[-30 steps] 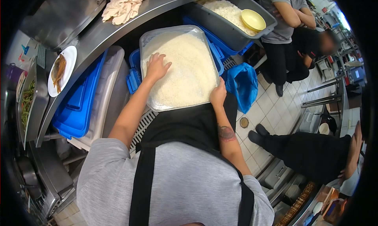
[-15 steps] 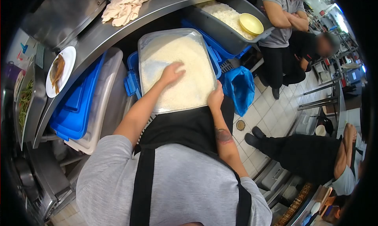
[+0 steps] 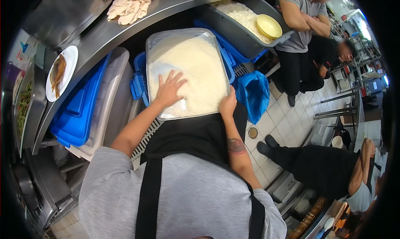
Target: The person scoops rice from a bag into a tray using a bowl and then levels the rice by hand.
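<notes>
A metal tray [image 3: 148,43] of pale, fine grains [image 3: 200,68] rests near my lap, over blue-edged bins. My left hand [image 3: 169,90] lies on the grains at the tray's left side with its fingers spread, beside a patch where the tray bottom shows through. At the tray's lower right corner, my right hand [image 3: 227,102] is closed on the rim. Beyond the tray, a grey bin [image 3: 225,24] holds white, clumpy food and a yellow bowl [image 3: 269,26].
A steel counter [image 3: 98,39] curves along the left, bearing a cloth [image 3: 132,6] and a plate [image 3: 71,56] of fish. Blue lids [image 3: 81,114] lean below it. A blue bag [image 3: 252,97] hangs right of the tray. Several people are at the right.
My left hand has moved left and toward me across the grains, and its fingers have spread. The right hand keeps its hold on the rim.
</notes>
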Demonstrator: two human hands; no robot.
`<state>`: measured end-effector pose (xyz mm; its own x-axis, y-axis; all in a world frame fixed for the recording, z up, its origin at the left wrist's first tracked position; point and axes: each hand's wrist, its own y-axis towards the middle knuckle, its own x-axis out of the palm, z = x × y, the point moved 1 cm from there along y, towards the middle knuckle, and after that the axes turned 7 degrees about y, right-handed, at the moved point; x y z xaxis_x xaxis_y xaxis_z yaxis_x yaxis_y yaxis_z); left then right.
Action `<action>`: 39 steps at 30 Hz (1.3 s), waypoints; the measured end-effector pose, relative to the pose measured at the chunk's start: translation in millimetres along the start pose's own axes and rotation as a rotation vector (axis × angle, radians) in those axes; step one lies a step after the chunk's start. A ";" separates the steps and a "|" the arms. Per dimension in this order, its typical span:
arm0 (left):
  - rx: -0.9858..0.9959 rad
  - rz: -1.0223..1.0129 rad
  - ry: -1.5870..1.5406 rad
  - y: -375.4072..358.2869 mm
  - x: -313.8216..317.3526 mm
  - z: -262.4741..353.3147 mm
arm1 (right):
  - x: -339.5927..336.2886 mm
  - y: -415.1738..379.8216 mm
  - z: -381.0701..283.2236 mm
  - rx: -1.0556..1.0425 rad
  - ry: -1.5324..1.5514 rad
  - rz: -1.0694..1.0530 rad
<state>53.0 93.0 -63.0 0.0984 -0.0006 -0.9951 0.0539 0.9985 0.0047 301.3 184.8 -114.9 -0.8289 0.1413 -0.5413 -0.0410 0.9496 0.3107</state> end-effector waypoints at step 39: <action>0.245 0.132 0.164 88.8 25.4 65.5 | 0.1 -0.2 -2.5 0.025 0.005 -0.005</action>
<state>125.4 178.1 -81.4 -0.0396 0.1570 -0.9868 0.2913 0.9465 0.1389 299.9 183.9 -113.0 -0.8314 0.1351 -0.5389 -0.0315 0.9570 0.2884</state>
